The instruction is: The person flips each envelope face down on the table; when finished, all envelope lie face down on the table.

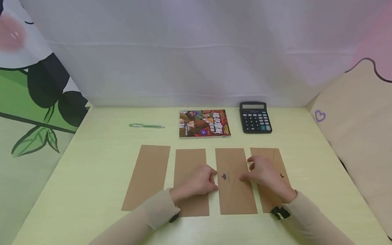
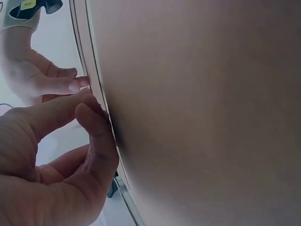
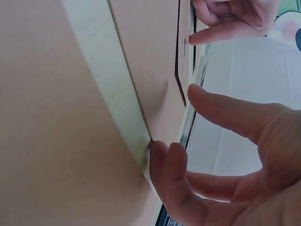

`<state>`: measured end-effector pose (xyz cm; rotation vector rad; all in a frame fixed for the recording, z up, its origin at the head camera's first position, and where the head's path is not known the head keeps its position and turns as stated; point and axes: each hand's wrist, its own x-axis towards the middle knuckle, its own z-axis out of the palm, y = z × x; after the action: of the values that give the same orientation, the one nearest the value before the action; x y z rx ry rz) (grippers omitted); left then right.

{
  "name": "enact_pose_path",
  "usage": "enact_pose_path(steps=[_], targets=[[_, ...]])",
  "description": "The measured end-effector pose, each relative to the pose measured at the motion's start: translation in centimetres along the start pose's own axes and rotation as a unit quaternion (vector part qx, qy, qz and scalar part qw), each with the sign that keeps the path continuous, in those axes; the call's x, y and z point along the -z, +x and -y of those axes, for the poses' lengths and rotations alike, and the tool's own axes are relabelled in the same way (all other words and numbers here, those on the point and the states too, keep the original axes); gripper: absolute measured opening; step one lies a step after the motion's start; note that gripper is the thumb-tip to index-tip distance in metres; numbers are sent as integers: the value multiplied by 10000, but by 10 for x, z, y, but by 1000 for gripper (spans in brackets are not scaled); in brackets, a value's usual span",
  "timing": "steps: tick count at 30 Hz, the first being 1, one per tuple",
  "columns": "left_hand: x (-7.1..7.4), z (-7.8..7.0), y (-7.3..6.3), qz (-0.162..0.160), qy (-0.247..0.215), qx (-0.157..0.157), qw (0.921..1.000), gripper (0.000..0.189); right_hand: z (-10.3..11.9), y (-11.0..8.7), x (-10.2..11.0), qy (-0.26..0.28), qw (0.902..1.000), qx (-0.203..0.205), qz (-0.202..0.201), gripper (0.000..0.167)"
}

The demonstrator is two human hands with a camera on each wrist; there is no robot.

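Observation:
Several brown paper envelopes lie in a row in the head view. The third from the left [image 1: 235, 196] has its flap side up and a dark crown print. My left hand [image 1: 198, 180] is above the second envelope [image 1: 191, 156], its fingertips at the third one's left edge. On the other side my right hand [image 1: 267, 175] reaches over the fourth envelope [image 1: 268, 200], thumb on the third and fingers by its right edge. In the right wrist view, those fingers [image 3: 176, 160] are bent and spread from the thumb, nothing gripped between them.
The first envelope [image 1: 147, 178] lies plain side up at the left. Behind the row are a green pen [image 1: 146, 126], a comic-style book [image 1: 204, 123] and a black calculator [image 1: 255, 117]. A pale cloth [image 1: 197, 72] hangs along the table's back edge.

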<state>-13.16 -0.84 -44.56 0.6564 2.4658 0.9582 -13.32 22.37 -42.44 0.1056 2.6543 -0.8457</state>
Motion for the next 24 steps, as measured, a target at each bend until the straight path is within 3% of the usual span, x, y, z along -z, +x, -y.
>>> enact_pose_path(steps=[10,24], targets=[[-4,-8,7,-212,554,-136,9981,13,-1,1,4,25,9999,-145,28,77],[-4,-10,9,-289,582,-30,9979,17,1,0,5,84,9999,-28,66,79]])
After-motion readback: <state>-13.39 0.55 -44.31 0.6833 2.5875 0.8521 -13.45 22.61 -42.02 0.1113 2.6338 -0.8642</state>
